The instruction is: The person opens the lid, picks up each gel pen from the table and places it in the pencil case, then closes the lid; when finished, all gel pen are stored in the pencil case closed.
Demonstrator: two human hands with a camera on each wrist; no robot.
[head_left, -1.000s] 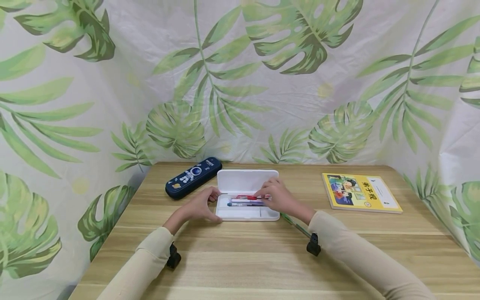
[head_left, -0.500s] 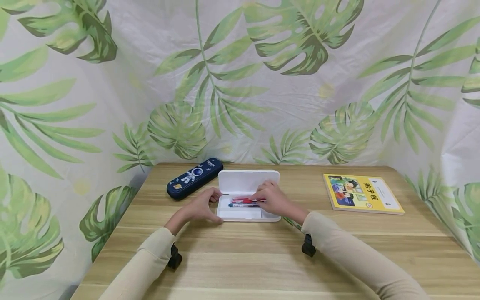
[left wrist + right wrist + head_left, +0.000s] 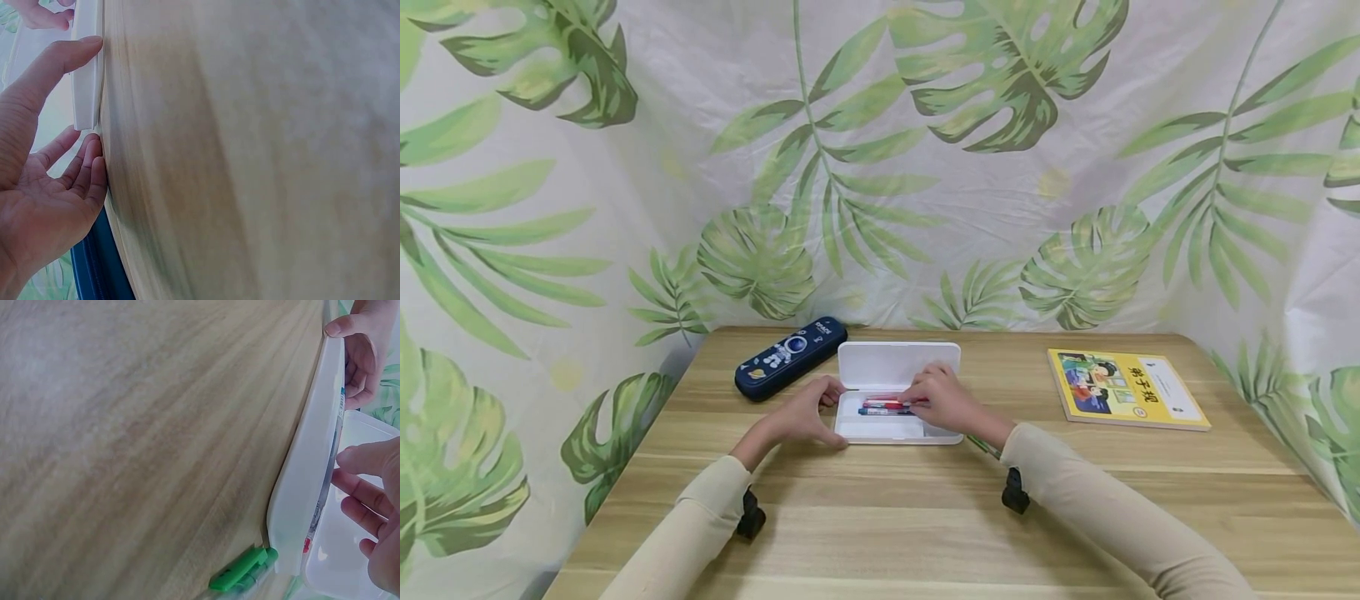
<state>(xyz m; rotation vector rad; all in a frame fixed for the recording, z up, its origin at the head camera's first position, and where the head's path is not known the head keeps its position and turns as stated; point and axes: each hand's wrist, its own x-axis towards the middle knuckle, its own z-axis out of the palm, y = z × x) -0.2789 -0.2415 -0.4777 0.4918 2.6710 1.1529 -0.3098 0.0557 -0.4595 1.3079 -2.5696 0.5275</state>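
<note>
A white pencil case (image 3: 880,435) lies with its lid raised on the table. My left hand (image 3: 801,414) holds its left end, the thumb (image 3: 81,53) on the front wall and the fingers curled round the side. Inside, several pens (image 3: 880,411) lie lengthwise, one with a blue end and others red. My right hand (image 3: 942,398) reaches over the right part of the case, its thumb and forefinger pinching a red pen among them. That hand covers the pens' right ends. A green pen (image 3: 240,572) lies outside, by the case's right front corner, partly under the right wrist.
A dark blue astronaut pencil case (image 3: 790,358) lies behind the left hand, close to the white case's lid. Off to the right is a yellow book (image 3: 1127,387). A leaf-patterned cloth (image 3: 865,167) hangs along the table's back edge.
The right hand has shifted slightly left and lower with the pens, which now lie closer together in the white case. The left hand keeps its place.
</note>
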